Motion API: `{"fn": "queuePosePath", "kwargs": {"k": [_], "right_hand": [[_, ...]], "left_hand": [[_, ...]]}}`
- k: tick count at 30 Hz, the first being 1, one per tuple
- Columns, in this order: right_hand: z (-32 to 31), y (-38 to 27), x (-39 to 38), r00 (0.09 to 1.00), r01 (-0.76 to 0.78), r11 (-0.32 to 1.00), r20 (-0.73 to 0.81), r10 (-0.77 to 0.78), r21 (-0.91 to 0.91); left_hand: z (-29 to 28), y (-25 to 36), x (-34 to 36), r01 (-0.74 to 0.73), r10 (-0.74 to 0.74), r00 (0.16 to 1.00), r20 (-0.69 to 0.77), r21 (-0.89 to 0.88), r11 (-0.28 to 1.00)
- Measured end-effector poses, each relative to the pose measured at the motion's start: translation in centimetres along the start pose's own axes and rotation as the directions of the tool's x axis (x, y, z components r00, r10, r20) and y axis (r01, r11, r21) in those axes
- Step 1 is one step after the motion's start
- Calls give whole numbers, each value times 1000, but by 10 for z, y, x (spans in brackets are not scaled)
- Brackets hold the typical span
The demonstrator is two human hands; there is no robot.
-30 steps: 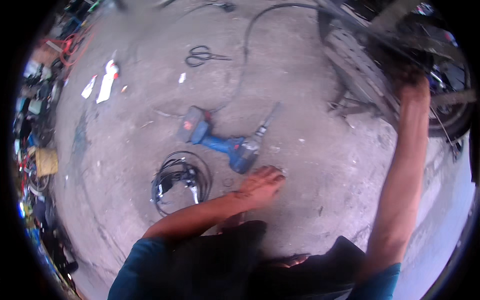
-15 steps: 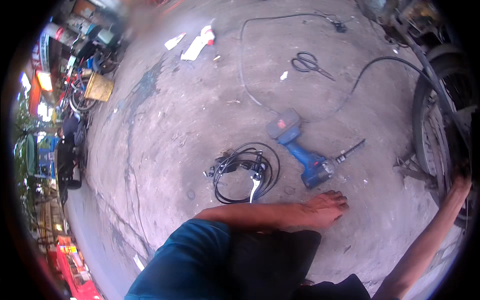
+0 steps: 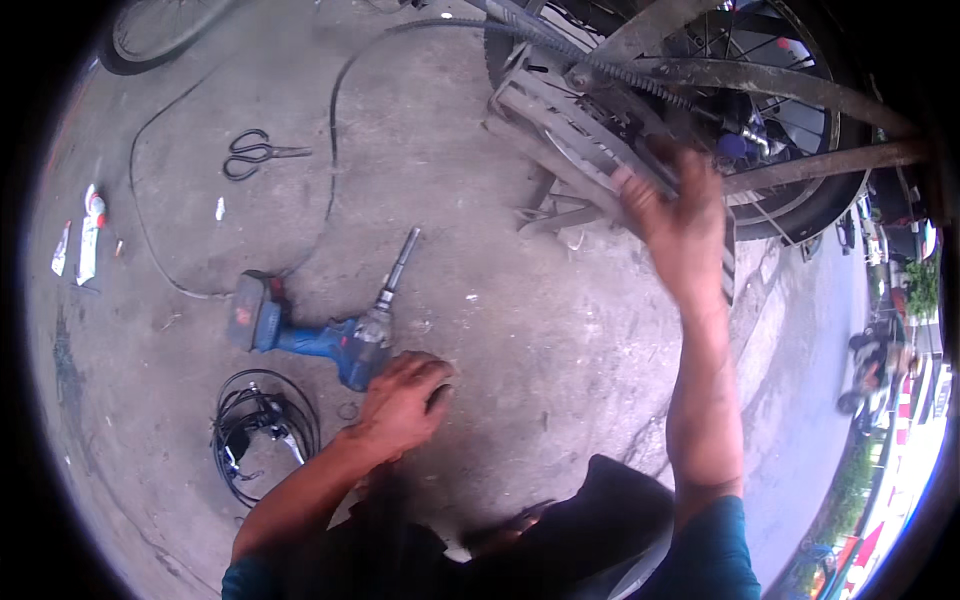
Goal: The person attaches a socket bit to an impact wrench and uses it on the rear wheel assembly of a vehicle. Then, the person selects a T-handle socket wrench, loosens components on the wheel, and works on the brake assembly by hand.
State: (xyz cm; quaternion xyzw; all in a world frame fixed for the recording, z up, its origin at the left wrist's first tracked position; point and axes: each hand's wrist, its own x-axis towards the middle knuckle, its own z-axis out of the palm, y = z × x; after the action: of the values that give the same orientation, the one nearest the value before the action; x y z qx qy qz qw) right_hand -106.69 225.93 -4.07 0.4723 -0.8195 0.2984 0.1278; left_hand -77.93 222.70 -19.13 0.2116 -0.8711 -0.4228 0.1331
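My right hand (image 3: 682,235) is raised beside the metal frame (image 3: 580,135) of a vehicle with a spoked wheel. Its thumb stands apart from its motion-blurred fingers, and I see nothing held. My left hand (image 3: 408,400) hovers low over the ground with fingers curled in, its fingertips partly hidden and nothing visible in it. Just beyond that hand lies a blue cordless power driver (image 3: 315,338) with a long metal bit pointing away. Close to my left forearm is a coil of black hose (image 3: 222,440) with a silver lever among its loops.
Black-handled scissors (image 3: 255,152) lie on the concrete at the far left. A long dark cable (image 3: 333,140) loops from near the driver toward the vehicle. A white-and-red tube (image 3: 92,225) lies at the left. Another wheel (image 3: 125,62) shows top left; a blurred motorbike (image 3: 873,370) is on the road at right.
The view has swung right, bringing the vehicle's frame and wheel toward the centre. My right hand, formerly at the wheel near the right rim, now appears raised by the frame. My left hand remains near the driver.
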Motion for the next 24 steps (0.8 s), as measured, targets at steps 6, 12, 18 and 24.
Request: {"fn": "queuePosePath", "kwargs": {"k": [6,12,18,24], "right_hand": [[-8,-1,-14,916,369,879,281,-288,-303],[14,34,-21,960,152,973,259,-103,-176],[-4,41,-2,935,310,846,300,-189,-434],[-40,-46,-190,693,362,932,674,-256,-19]], "left_hand": [[0,24,-9,154,-174,982,-78,-214,965],[-27,63,-51,388,-427,886,-182,-214,896],[-51,146,-190,617,-787,543,-292,-496,611],[-76,300,-342,875,-935,152,-320,-396,278]]}}
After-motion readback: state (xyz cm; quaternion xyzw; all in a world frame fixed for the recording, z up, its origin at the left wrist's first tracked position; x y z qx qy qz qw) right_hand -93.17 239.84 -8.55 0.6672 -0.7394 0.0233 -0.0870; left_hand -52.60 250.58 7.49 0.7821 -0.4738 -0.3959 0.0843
